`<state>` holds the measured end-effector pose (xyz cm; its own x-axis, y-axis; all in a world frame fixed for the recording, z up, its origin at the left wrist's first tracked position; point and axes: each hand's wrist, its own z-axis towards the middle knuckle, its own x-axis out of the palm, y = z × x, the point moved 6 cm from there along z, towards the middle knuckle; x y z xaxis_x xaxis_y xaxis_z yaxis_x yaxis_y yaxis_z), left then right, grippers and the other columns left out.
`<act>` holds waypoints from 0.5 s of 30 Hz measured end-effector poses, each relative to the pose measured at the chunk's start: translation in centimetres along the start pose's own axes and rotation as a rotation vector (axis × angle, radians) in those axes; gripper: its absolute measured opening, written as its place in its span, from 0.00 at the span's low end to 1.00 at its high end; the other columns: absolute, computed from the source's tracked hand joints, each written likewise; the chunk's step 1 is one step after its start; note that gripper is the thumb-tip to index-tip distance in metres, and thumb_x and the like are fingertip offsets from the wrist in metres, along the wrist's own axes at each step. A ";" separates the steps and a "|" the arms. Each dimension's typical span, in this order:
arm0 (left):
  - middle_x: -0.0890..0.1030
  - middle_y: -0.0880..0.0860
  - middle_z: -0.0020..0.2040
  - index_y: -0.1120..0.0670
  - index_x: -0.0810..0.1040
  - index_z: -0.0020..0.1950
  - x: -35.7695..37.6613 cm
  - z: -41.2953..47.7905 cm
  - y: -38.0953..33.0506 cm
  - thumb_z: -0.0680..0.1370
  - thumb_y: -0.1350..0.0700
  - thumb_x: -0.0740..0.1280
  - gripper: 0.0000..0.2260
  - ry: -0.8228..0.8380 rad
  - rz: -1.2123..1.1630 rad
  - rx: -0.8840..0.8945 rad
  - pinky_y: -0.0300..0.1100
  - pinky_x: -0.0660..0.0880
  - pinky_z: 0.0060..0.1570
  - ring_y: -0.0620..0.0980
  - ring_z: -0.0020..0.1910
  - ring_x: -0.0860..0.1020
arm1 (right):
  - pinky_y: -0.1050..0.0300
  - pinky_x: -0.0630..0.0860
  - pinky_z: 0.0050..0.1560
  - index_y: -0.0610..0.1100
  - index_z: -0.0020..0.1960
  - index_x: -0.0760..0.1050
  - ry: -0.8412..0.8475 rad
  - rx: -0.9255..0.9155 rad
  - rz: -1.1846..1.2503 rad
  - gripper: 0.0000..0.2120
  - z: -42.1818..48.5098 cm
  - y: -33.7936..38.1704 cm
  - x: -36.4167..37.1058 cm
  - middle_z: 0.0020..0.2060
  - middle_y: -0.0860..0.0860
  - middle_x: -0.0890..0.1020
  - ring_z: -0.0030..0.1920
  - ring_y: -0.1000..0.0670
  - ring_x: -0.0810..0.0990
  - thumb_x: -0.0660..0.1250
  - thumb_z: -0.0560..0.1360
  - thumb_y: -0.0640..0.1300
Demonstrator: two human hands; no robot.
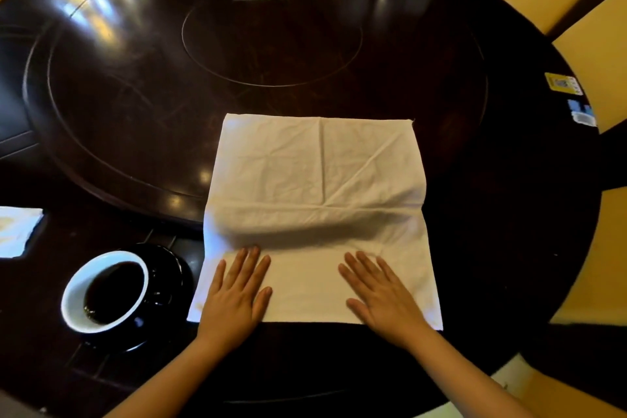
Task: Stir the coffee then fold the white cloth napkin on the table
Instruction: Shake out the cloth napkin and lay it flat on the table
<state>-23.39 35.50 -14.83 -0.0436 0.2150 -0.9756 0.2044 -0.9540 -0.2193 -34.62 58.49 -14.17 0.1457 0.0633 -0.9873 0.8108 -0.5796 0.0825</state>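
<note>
Print on the yellow sticker and blue sticker at the bench's right rim is too small to be read. A white paper is cut by the left edge. The saucer is partly hidden behind the coffee cup.

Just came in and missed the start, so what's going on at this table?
A person is working on a white cloth napkin spread on the dark round table. The left hand and right hand lie flat and open on its near edge; it looks unfolded apart from creases. A cup of coffee sits on a black saucer to the left, untouched right now.
</note>
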 end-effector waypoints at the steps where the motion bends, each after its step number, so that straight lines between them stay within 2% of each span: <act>1: 0.42 0.42 0.76 0.49 0.56 0.74 0.0 0.0 0.0 0.79 0.40 0.42 0.26 0.005 0.001 0.001 0.48 0.46 0.72 0.44 0.75 0.45 | 0.53 0.45 0.72 0.52 0.75 0.52 0.021 0.028 -0.002 0.26 -1.2 -1.4 0.1 0.75 0.52 0.55 0.75 0.53 0.43 0.44 0.79 0.60; 2: 0.41 0.42 0.76 0.47 0.53 0.75 0.0 0.0 -0.1 0.79 0.40 0.42 0.25 0.017 -0.003 0.003 0.48 0.45 0.72 0.44 0.75 0.44 | 0.53 0.44 0.72 0.52 0.75 0.49 0.053 0.059 -0.014 0.27 -2.5 -2.6 0.1 0.75 0.52 0.53 0.75 0.53 0.42 0.43 0.79 0.61; 4: 0.40 0.41 0.76 0.46 0.50 0.75 -0.1 0.1 -0.2 0.79 0.40 0.41 0.25 0.033 -0.013 0.006 0.47 0.44 0.72 0.43 0.75 0.43 | 0.54 0.43 0.72 0.51 0.75 0.49 0.098 0.114 -0.051 0.29 -5.0 -4.7 -0.1 0.75 0.51 0.54 0.75 0.52 0.41 0.42 0.79 0.62; 7: 0.41 0.41 0.76 0.50 0.56 0.74 -0.1 0.1 -0.1 0.79 0.39 0.40 0.27 0.077 0.002 -0.027 0.45 0.41 0.72 0.42 0.75 0.41 | 0.54 0.44 0.71 0.48 0.75 0.53 0.148 0.142 -0.079 0.30 -8.0 -6.4 -1.2 0.74 0.51 0.57 0.75 0.51 0.45 0.43 0.78 0.63; 9: 0.49 0.45 0.77 0.52 0.59 0.73 -0.2 0.1 0.0 0.79 0.39 0.40 0.28 0.101 0.019 -0.047 0.44 0.38 0.71 0.41 0.74 0.40 | 0.56 0.45 0.70 0.47 0.74 0.58 0.138 0.141 -0.086 0.30 -9.3 -6.6 -1.9 0.73 0.51 0.60 0.74 0.51 0.53 0.42 0.79 0.62; 11: 0.61 0.50 0.74 0.52 0.60 0.72 -0.4 -0.1 -0.1 0.79 0.39 0.40 0.28 0.123 0.021 -0.070 0.43 0.37 0.71 0.41 0.74 0.39 | 0.59 0.47 0.70 0.44 0.68 0.69 0.075 0.123 -0.081 0.28 -10.1 -6.0 -2.7 0.69 0.49 0.71 0.69 0.51 0.66 0.42 0.80 0.57; 12: 0.64 0.51 0.72 0.52 0.60 0.72 -0.4 -0.3 -0.2 0.79 0.39 0.40 0.28 0.127 0.015 -0.076 0.43 0.37 0.71 0.42 0.74 0.38 | 0.59 0.48 0.69 0.42 0.64 0.74 0.000 0.095 -0.092 0.23 -10.3 -5.6 -2.9 0.64 0.48 0.76 0.65 0.50 0.73 0.47 0.81 0.52; 13: 0.65 0.52 0.72 0.52 0.60 0.72 -0.3 -0.4 -0.1 0.79 0.39 0.40 0.28 0.121 0.012 -0.080 0.44 0.37 0.70 0.42 0.74 0.38 | 0.59 0.50 0.69 0.41 0.60 0.78 -0.076 0.062 -0.113 0.16 -10.6 -5.3 -3.0 0.60 0.47 0.79 0.60 0.49 0.78 0.59 0.78 0.46; 14: 0.65 0.52 0.72 0.52 0.61 0.72 -0.4 -0.5 -0.1 0.79 0.40 0.40 0.28 0.117 0.018 -0.084 0.44 0.37 0.70 0.42 0.74 0.38 | 0.58 0.55 0.68 0.40 0.56 0.80 -0.120 0.074 -0.121 0.16 -10.6 -5.1 -3.4 0.57 0.46 0.81 0.57 0.48 0.80 0.72 0.69 0.41; 15: 0.66 0.53 0.72 0.53 0.61 0.72 -0.3 -0.5 0.0 0.79 0.40 0.40 0.28 0.116 0.019 -0.085 0.44 0.37 0.70 0.42 0.74 0.38 | 0.58 0.61 0.66 0.40 0.53 0.81 -0.115 0.096 -0.104 0.22 -10.6 -5.0 -3.4 0.55 0.46 0.83 0.55 0.48 0.82 0.79 0.59 0.37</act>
<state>-22.86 35.53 -14.52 0.0733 0.2243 -0.9718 0.2866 -0.9380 -0.1949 -33.21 69.77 -9.80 -0.0061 0.0368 -0.9993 0.7592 -0.6502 -0.0286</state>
